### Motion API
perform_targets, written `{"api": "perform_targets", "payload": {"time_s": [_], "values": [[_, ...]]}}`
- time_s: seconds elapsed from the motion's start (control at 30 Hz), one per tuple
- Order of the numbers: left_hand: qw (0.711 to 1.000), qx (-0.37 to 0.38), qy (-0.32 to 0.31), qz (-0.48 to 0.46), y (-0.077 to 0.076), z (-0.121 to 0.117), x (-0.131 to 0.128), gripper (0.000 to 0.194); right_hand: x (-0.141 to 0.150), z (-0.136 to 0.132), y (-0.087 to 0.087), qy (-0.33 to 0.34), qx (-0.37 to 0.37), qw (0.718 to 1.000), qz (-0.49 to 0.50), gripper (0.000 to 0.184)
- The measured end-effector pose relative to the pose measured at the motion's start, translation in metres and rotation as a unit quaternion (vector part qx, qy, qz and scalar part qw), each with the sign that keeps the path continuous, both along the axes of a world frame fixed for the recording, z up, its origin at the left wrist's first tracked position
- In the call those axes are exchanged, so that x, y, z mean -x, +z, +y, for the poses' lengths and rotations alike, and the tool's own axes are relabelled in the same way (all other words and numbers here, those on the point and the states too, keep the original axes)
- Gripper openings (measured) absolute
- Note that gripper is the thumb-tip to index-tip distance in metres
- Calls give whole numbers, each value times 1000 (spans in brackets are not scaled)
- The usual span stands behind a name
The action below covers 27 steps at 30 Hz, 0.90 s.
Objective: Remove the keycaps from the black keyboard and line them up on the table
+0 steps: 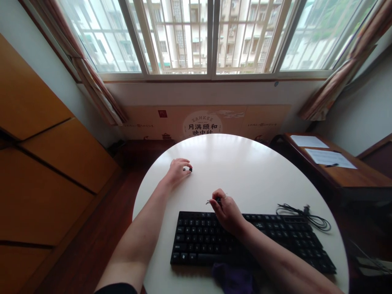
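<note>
Across the near half of the round white table (pixel 245 171), a black keyboard (pixel 203 237) lies flat, its space bar toward the near edge. The left hand (pixel 179 169) is beyond the keyboard's far left corner, toward the table's far left edge, and well apart from the keys. Its thumb and forefinger curve toward each other and pinch a small black piece (pixel 190 169) between their tips; whether the piece touches the tabletop, I cannot tell. The right hand (pixel 226 209) is at the keyboard's far edge, left of its middle, closed in a fist around a small dark tool (pixel 218 199) whose thin metal tip points left, toward the table's left side. The fingers hide most of the tool. The right forearm (pixel 275 253) slants over the keys from the table's near right edge, covering part of them. A looped black cable (pixel 320 223) lies at the keyboard's far right corner, close to the table's right edge, and a purple cloth (pixel 232 279) sits against the keyboard's near edge.
</note>
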<state>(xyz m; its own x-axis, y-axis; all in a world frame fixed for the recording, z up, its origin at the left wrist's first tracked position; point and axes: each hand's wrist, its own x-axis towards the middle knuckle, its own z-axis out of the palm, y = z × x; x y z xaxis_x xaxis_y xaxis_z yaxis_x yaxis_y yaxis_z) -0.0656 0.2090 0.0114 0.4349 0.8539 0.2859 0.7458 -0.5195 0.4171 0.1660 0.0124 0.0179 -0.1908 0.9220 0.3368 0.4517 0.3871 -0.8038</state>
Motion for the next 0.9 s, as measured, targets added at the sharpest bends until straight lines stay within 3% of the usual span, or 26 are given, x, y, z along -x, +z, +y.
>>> {"api": "perform_targets", "payload": {"time_s": [0.33,0.6,0.9], "values": [[998,23,45,26,-6,-2,11,13,-1,-2,0,6,-7,1000,-7,24],[999,16,36,21,-11,2,14,15,-2,-1,0,2,-1,1000,1,24],[999,15,26,14,-14,3,14,24,-4,-3,3,96,39,995,-10,20]]}}
